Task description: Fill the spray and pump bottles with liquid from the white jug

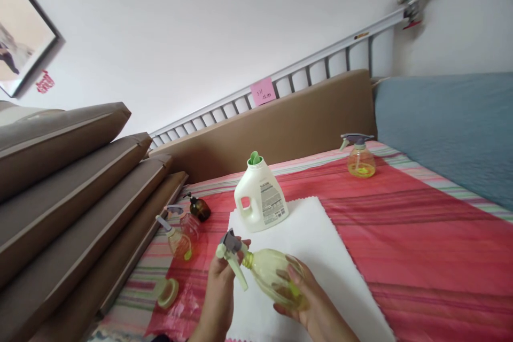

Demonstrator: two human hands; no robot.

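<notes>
Both hands hold one clear yellow spray bottle (267,268), tilted over a white cloth (336,256). My left hand (224,264) closes on its grey and pale green spray head (231,248), at the bottle's neck. Around the lower body wraps my right hand (300,288), with fingers visible through the see-through wall. Just beyond stands a white jug (256,192) with a handle, a printed label and a green piece in its open mouth.
A spray bottle with yellow liquid (361,163) stands at the back right. On the left are another yellow spray bottle (178,240), a pinkish one (189,223), a dark pump bottle (200,208) and a pale green cap (167,293). Stacked cushions (72,171) border the left side.
</notes>
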